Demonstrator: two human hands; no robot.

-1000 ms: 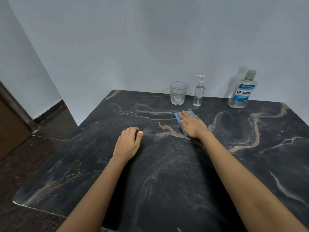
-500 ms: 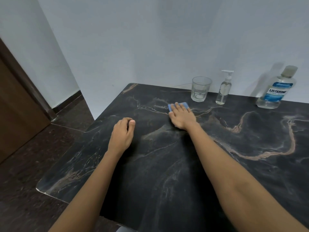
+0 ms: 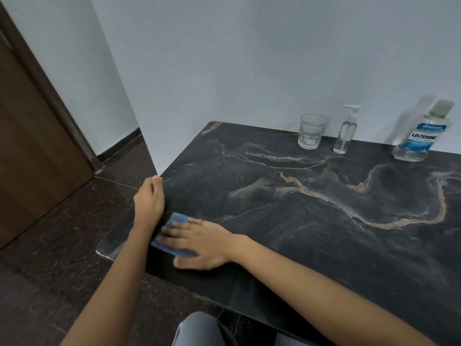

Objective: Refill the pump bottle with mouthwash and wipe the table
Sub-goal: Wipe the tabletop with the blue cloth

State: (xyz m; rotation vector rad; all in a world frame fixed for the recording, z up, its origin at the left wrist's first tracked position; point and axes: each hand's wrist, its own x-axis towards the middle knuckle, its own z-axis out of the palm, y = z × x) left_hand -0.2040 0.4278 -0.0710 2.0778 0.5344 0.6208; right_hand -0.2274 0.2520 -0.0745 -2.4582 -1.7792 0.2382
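Observation:
My right hand (image 3: pixel 199 242) lies flat with straight fingers on a blue cloth (image 3: pixel 174 222), pressing it onto the black marble table (image 3: pixel 324 233) near the front left corner. My left hand (image 3: pixel 149 198) hovers at the table's left edge with fingers loosely curled, holding nothing. At the back by the wall stand a small clear pump bottle (image 3: pixel 346 132) with a white pump head and a clear Listerine mouthwash bottle (image 3: pixel 421 136) with a blue label and its cap on.
An empty drinking glass (image 3: pixel 311 132) stands left of the pump bottle. A brown door (image 3: pixel 32 136) and dark floor tiles (image 3: pixel 62 233) lie to the left. My knee in grey fabric (image 3: pixel 197 329) shows below the table's front edge.
My right hand has swept the blue cloth from the back middle of the table to the front left corner. My left hand moved left to the table's edge; the view turned left.

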